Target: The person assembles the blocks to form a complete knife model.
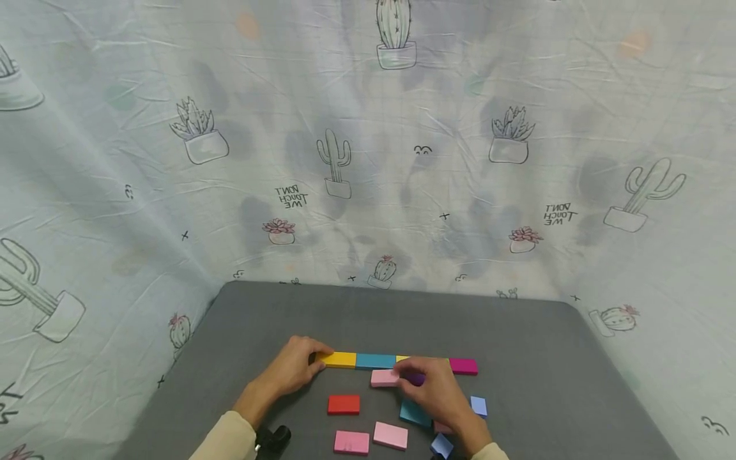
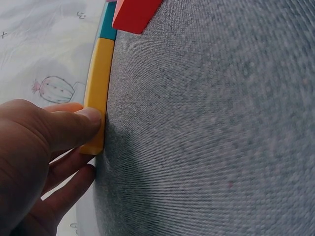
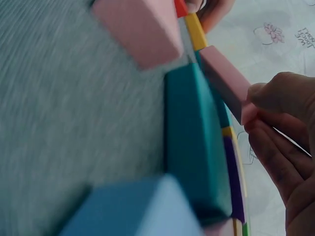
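Pink block (image 1: 384,378), one end between fingers (image 3: 275,157) of the right hand (image 1: 434,386)

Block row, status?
Left hand pinches yellow block, left end of block row. Right hand grips pink block just in front. Purple block close by, possible obstacle.

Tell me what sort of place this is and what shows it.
Probably a curtained-off booth for tabletop work: a cactus-print sheet hangs behind and on both sides of a grey table, where coloured blocks lie.
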`<action>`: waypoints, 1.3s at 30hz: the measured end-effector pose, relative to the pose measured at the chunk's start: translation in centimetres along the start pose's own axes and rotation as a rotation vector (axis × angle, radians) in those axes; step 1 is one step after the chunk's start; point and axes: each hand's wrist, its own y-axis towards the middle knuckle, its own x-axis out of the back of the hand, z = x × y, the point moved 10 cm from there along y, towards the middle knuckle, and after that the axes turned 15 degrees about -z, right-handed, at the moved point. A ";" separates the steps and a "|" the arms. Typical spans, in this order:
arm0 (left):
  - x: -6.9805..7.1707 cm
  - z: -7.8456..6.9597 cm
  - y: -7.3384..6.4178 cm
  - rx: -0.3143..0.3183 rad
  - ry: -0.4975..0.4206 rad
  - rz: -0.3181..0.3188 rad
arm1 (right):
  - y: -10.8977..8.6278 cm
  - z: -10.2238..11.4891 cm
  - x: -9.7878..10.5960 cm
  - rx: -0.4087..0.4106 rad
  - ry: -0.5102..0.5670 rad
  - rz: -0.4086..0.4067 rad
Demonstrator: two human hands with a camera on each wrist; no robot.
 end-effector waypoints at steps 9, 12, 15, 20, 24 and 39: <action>-0.2 0.1 -0.1 0.016 0.011 0.009 | 0.0 -0.2 -0.4 0.065 -0.083 0.066; -0.2 0.1 -0.1 0.011 0.011 0.011 | 0.0 -0.3 -0.6 0.069 -0.112 0.087; -0.2 0.2 -0.1 0.017 0.016 0.013 | 0.1 0.1 -0.7 0.082 -0.122 0.092; -0.1 0.2 0.0 0.032 0.018 0.013 | 0.3 0.8 -1.4 0.107 -0.106 0.125; -0.2 0.2 -0.1 0.027 0.021 0.017 | 0.4 1.0 -2.0 0.137 -0.104 0.125; -0.1 0.2 -0.1 0.015 0.013 0.010 | 0.7 0.7 -2.1 0.127 -0.098 0.100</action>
